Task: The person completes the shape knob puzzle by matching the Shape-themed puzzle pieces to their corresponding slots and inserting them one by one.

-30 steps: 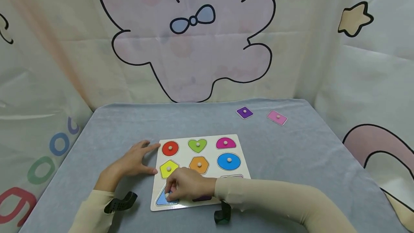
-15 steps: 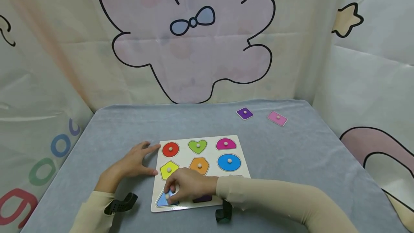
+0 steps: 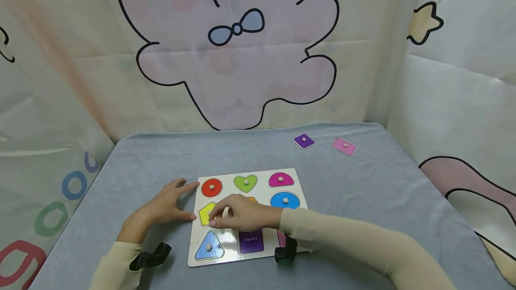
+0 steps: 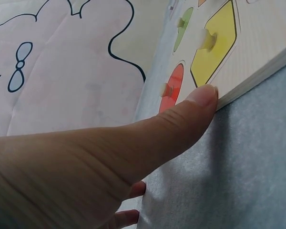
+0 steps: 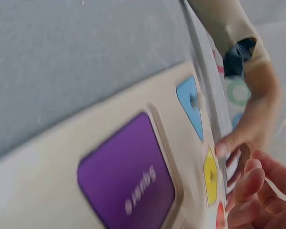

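Note:
A white peg puzzle board point(image 3: 230, 254) lies on the cloth with knobbed shapes in it. My left hand point(image 3: 163, 202) touches its left edge, thumb point(image 4: 200, 98) beside the yellow pentagon point(image 4: 222, 36) and fingers extended. Over the board's middle hovers my right hand point(image 3: 246, 214), fingers loosely bent and holding nothing, partly covering the orange hexagon. The blue triangle point(image 3: 209, 246) sits in its recess at the near left corner. Beside it is a bare purple recess point(image 3: 251, 241) marked "Square"; a pink recess point(image 3: 281, 237) is partly hidden by the right wrist.
A purple square piece point(image 3: 303, 141) and a pink rectangle piece point(image 3: 344, 146) lie at the far right of the blue-grey cloth point(image 3: 363, 191). The board's far row has a red circle point(image 3: 211, 187), green heart point(image 3: 245, 183) and magenta half circle point(image 3: 281, 179). Printed curtains surround the table.
My right hand has let go of the blue triangle's knob and moved up and right, uncovering the triangle and the purple recess. The left hand stays at the board's edge.

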A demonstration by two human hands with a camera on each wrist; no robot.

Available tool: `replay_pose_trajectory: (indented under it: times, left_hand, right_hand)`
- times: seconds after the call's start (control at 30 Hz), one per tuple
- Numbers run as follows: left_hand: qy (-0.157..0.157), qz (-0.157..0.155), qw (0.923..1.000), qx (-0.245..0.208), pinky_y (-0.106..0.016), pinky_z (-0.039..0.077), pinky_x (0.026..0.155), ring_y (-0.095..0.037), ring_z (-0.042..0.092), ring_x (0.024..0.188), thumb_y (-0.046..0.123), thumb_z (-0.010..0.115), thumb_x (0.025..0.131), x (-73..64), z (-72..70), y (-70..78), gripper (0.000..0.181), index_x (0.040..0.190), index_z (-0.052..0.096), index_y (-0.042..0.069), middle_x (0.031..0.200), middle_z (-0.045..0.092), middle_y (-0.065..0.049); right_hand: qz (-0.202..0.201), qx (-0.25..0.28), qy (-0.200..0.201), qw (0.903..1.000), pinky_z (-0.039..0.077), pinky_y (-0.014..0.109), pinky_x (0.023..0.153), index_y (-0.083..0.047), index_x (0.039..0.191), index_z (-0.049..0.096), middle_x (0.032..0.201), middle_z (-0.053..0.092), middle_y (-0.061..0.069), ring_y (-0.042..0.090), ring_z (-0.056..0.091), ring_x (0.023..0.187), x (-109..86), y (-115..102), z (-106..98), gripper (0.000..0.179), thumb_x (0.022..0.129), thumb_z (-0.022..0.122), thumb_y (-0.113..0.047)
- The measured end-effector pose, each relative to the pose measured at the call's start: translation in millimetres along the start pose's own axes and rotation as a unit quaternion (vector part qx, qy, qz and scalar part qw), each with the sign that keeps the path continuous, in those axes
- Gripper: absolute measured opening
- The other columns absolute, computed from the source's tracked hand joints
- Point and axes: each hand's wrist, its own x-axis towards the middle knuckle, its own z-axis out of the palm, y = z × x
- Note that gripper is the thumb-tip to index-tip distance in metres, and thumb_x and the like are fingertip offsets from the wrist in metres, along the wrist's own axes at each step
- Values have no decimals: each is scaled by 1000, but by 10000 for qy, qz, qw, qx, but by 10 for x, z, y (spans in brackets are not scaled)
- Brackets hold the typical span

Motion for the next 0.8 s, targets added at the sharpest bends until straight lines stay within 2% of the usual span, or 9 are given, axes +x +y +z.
replay_pose_trajectory:
  times: [0.13,0.4,0.6,0.8]
  left_hand:
    - [-33,-117,9999,-19,-76,37,105,-57,31,140,49,89,68,-4,-8,12,99,152,46,20,155,36,-31]
    - [22,-185,9998,-76,-76,37,105,-56,31,141,49,90,68,-10,0,39,99,152,47,19,155,35,-31]
    - [54,-81,9998,-160,-75,36,106,-56,32,141,47,91,68,-23,7,27,98,151,49,18,155,36,-31]
    - [84,-35,9999,-129,-76,36,106,-56,32,141,47,91,67,-31,-8,26,97,151,49,19,154,36,-32]
  right_hand:
    - [160,18,212,9996,43,15,63,-15,117,75,96,69,-16,2,53,70,-46,45,-100,29,100,64,-35]
    - [397,-48,430,9983,45,17,65,-16,111,76,99,71,-14,4,54,79,-136,180,-186,23,98,67,-33]
    - [482,-11,645,9968,49,18,67,-11,110,76,101,73,-6,7,55,80,-193,242,-311,22,98,66,-28]
    - [332,183,1116,9930,49,20,67,-3,111,74,98,73,7,14,57,78,-228,387,-518,24,100,64,-21]
